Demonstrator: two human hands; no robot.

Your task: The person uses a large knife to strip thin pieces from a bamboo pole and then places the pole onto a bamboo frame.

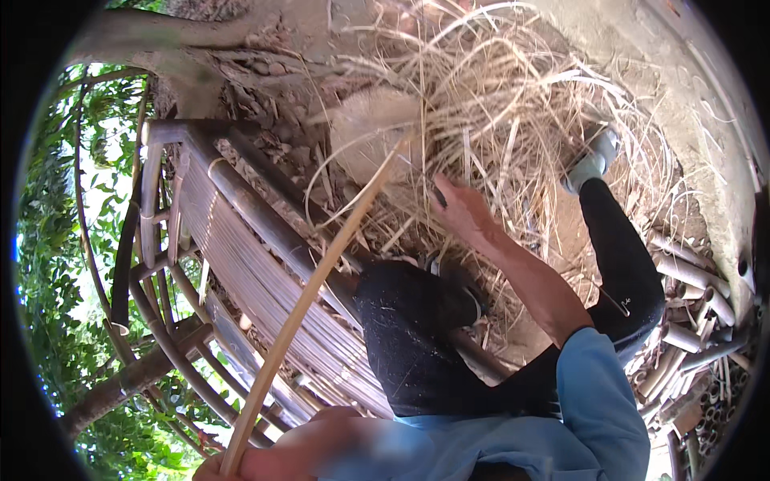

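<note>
A long, pale bamboo strip [298,309] runs slantwise from the lower left up to the middle of the head view. Its lower end is in my left hand [223,466], which is closed around it at the bottom edge. My right hand [459,207] is closed just right of the strip's far end. Something dark, like a short handle, shows at its fingers, with a thin shiny part toward the strip; its kind is too small to make out. Below the strip's far end lies a round, flat-topped block [373,128]. My black-trousered legs [417,337] are bent and spread.
Tangled bamboo shavings [513,104] cover the ground ahead. A bamboo bench [249,232] with slats stands at my left, beside tree roots [233,48] and green leaves [56,264]. Cut bamboo pieces [682,337] are piled at the right, near a wall [682,80].
</note>
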